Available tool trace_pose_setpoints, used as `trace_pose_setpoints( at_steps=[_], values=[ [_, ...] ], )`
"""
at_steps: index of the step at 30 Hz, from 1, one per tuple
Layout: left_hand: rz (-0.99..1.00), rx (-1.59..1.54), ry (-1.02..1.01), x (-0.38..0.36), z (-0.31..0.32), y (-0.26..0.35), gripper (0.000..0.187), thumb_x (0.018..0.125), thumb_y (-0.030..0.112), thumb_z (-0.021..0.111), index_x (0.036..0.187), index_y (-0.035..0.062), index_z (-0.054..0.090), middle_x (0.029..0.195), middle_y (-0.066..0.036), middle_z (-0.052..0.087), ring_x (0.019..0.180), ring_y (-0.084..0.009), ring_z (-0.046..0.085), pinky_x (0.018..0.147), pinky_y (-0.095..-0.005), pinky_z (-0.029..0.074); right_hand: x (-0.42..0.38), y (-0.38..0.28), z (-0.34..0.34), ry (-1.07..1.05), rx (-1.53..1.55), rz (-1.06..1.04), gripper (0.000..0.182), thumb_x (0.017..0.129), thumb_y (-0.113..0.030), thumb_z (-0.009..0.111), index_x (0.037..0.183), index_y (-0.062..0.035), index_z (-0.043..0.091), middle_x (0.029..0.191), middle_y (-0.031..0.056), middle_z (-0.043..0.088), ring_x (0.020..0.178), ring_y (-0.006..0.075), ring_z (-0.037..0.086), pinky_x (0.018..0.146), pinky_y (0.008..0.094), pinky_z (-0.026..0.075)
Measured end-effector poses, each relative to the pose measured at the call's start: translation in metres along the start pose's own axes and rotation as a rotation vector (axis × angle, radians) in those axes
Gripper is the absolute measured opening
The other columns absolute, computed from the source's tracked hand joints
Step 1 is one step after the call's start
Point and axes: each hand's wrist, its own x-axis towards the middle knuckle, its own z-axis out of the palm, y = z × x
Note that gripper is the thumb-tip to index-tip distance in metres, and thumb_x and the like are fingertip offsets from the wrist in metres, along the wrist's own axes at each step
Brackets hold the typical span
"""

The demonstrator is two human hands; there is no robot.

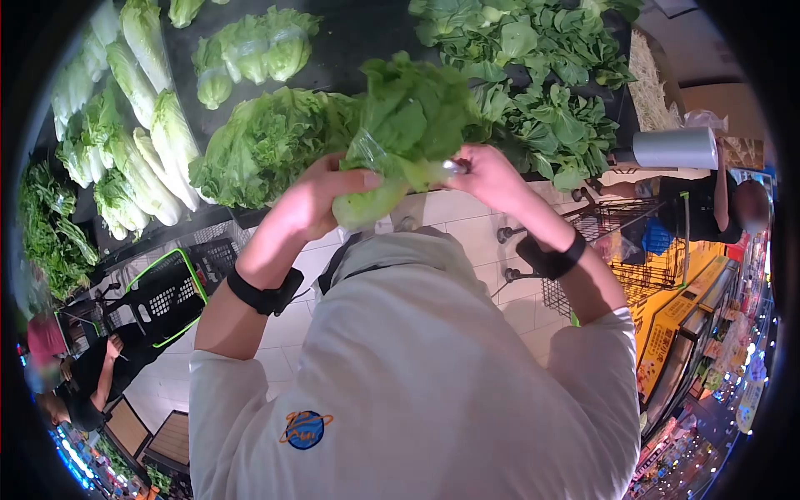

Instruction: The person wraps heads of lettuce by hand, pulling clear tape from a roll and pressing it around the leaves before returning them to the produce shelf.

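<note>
- The left hand point(312, 200) is raised in front of the chest, fingers curled round the pale stem end of a head of lettuce point(404, 137), thumb laid across its plastic sleeve; it grips the lettuce.
- The right hand point(492, 177) is lifted to the same height on the far side of the lettuce, fingers folded in and pinching the sleeve's edge beside the stem; a small shiny bit shows at the fingertips, too small to make out.
- Both forearms rise from white sleeves, elbows bent outward, each wrist wearing a black band point(265, 293).
- The lettuce is held in the air between the two hands, above the person's chest and just before the edge of the display shelf point(358, 37).
- Its long axis runs tilted: the whitish stem points down toward the person's left, the green leaves fan up and away toward the shelf.
- Beyond the lettuce on the shelf lie more loose lettuce heads point(262, 142), long pale cabbages point(154, 125) further off that side, and dark leafy greens point(550, 100) opposite.
- Below the lettuce, on the tiled floor, stands a black basket point(179, 287) with a green rim.
- Well apart from the lettuce, a roll of bags point(675, 147) sits by the shelf end, and another person point(721, 208) stands behind a wire trolley point(621, 250).
</note>
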Motion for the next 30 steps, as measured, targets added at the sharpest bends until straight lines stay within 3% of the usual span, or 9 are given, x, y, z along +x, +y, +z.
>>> trace_pose_setpoints(
  at_steps=[3, 4, 7, 9, 13, 19, 24, 27, 30],
  values=[
    [-0.078, 0.035, -0.035, 0.001, 0.006, -0.002, 0.049, 0.078, 0.005, 0.072, 0.122, -0.0083, 0.054, 0.112, -0.017, 0.064, 0.099, -0.0244, 0.067, 0.087, -0.0367, 0.055, 0.02, 0.035, 0.015, 0.033, 0.023, -0.399, 0.036, 0.08, -0.015, 0.072, 0.113, -0.0035, 0.065, 0.1, 0.0128, 0.067, 0.093, 0.0178, 0.064, 0.084, 0.0332, 0.05],
    [-0.113, 0.125, -0.102, 0.0, 0.009, -0.002, 0.051, 0.076, 0.004, 0.074, 0.122, -0.0068, 0.054, 0.112, -0.015, 0.064, 0.099, -0.0229, 0.066, 0.088, -0.0362, 0.054, 0.028, 0.033, 0.022, -0.021, 0.367, -0.516, 0.042, 0.081, -0.012, 0.071, 0.12, -0.0049, 0.061, 0.112, 0.0107, 0.065, 0.102, 0.0158, 0.061, 0.089, 0.0332, 0.05],
    [-0.168, 0.322, -0.217, 0.001, 0.018, -0.003, 0.056, 0.07, 0.008, 0.082, 0.119, -0.0025, 0.056, 0.108, -0.009, 0.065, 0.097, -0.0167, 0.064, 0.087, -0.0317, 0.051, 0.005, -0.016, -0.003, -0.117, 0.547, -0.301, 0.048, 0.085, -0.01, 0.07, 0.129, 0.0001, 0.055, 0.109, 0.0037, 0.067, 0.095, 0.0144, 0.061, 0.088, 0.0281, 0.052],
    [-0.189, 0.629, -0.265, 0.007, 0.014, -0.01, 0.056, 0.069, 0.012, 0.084, 0.116, -0.0016, 0.058, 0.102, -0.007, 0.065, 0.091, -0.014, 0.061, 0.082, -0.0281, 0.049, 0.064, -0.024, -0.024, -0.353, -0.079, -0.183, 0.043, 0.086, -0.015, 0.066, 0.126, -0.0019, 0.06, 0.102, 0.0035, 0.068, 0.101, 0.0092, 0.058, 0.09, 0.0287, 0.049],
    [-0.254, 0.87, -0.182, 0.016, 0.007, -0.01, 0.059, 0.067, 0.021, 0.086, 0.112, -0.0056, 0.058, 0.098, -0.009, 0.064, 0.085, -0.0141, 0.059, 0.075, -0.028, 0.048, 0.087, -0.031, -0.052, -0.129, 0.588, -0.101, 0.037, 0.091, -0.017, 0.065, 0.122, 0.003, 0.06, 0.1, 0.0043, 0.064, 0.081, 0.0123, 0.054, 0.075, 0.0259, 0.046],
    [-0.237, 0.858, 0.082, 0.039, -0.024, -0.011, 0.06, 0.07, 0.029, 0.083, 0.109, -0.0104, 0.059, 0.094, -0.013, 0.066, 0.078, -0.0176, 0.064, 0.066, -0.0307, 0.051, 0.038, -0.114, -0.065, -0.21, 0.487, -0.292, 0.036, 0.093, -0.028, 0.066, 0.111, 0.0027, 0.066, 0.104, 0.009, 0.069, 0.096, 0.0152, 0.064, 0.09, 0.028, 0.049],
    [0.016, 0.521, 0.369, 0.036, -0.04, 0.002, 0.049, 0.077, 0.021, 0.077, 0.108, -0.0114, 0.057, 0.095, -0.015, 0.066, 0.078, -0.0199, 0.068, 0.068, -0.0333, 0.056, -0.03, -0.13, -0.047, -0.311, 0.121, 0.037, 0.033, 0.087, -0.026, 0.073, 0.103, 0.0016, 0.069, 0.087, 0.0031, 0.068, 0.076, 0.0072, 0.059, 0.069, 0.0224, 0.047],
    [0.099, 0.257, 0.224, 0.022, -0.045, 0.023, 0.045, 0.082, 0.018, 0.072, 0.112, -0.0113, 0.055, 0.099, -0.016, 0.066, 0.083, -0.0211, 0.069, 0.071, -0.033, 0.057, -0.039, -0.075, -0.034, -0.197, 0.13, -0.023, 0.039, 0.083, -0.04, 0.073, 0.094, -0.0023, 0.072, 0.073, 0.0016, 0.066, 0.065, 0.0094, 0.057, 0.061, 0.0239, 0.044],
    [0.113, 0.131, 0.134, 0.009, -0.045, 0.033, 0.045, 0.086, 0.016, 0.068, 0.119, -0.0098, 0.052, 0.106, -0.017, 0.066, 0.086, -0.0221, 0.069, 0.074, -0.0329, 0.059, -0.029, -0.026, -0.024, -0.136, -0.031, -0.001, 0.031, 0.087, -0.026, 0.071, 0.103, 0.0012, 0.068, 0.08, 0.0026, 0.069, 0.07, 0.0064, 0.059, 0.063, 0.0249, 0.048]
  ],
)
